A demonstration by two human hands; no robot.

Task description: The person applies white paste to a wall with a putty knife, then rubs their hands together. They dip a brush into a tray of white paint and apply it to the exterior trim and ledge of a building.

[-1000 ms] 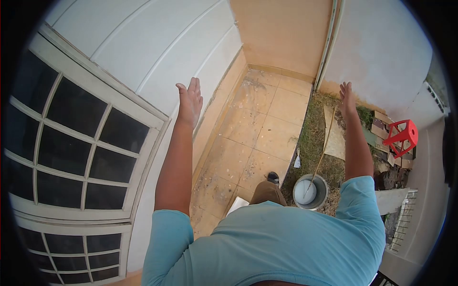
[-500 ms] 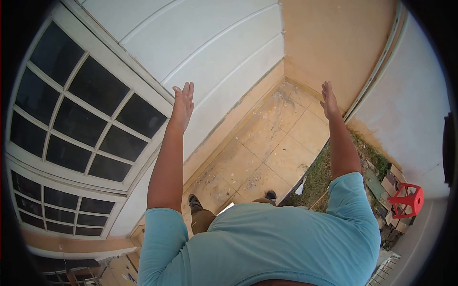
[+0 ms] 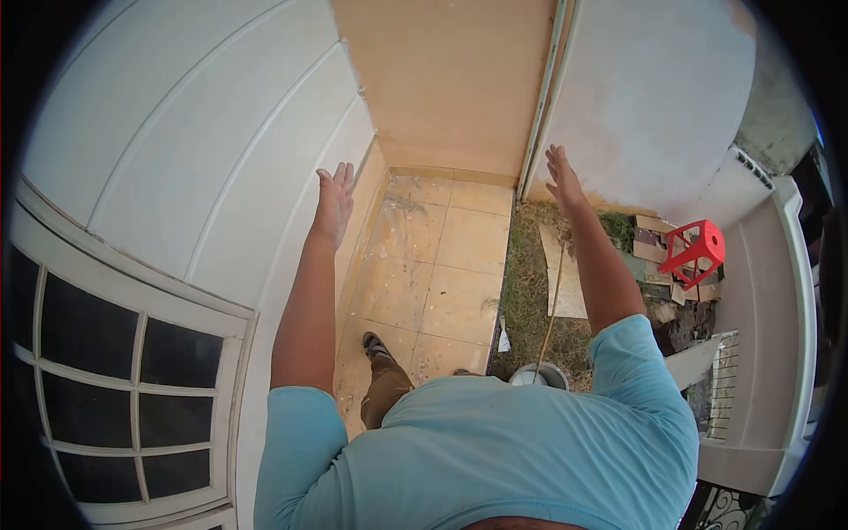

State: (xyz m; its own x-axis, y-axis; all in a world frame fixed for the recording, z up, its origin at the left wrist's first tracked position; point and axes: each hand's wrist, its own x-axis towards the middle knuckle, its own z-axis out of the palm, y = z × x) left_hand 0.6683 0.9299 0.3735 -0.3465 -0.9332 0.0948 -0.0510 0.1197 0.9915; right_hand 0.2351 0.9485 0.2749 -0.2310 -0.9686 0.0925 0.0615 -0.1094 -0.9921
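Note:
Both my arms reach forward, raised above the floor. My left hand (image 3: 334, 205) is held up with its fingers stretched out and the thumb a little apart, and it holds nothing. Behind it in view lies the white grooved wall (image 3: 238, 115). My right hand (image 3: 564, 180) is likewise raised, fingers extended and slightly spread, with nothing in it. It appears in front of the white wall (image 3: 654, 106) on the right, near the vertical edge strip. Neither hand visibly touches anything.
Dusty beige floor tiles (image 3: 459, 291) run between the left wall and a grassy strip (image 3: 521, 300). A red plastic stool (image 3: 693, 252) stands on debris at right. A bucket (image 3: 549, 374) with a long stick (image 3: 554, 309) sits near my body. A paned window (image 3: 132, 380) is at left.
My view has turned to the right, bringing more of the yard, the bucket and the stick into sight. Both hands stay raised and empty, the right one slightly shifted.

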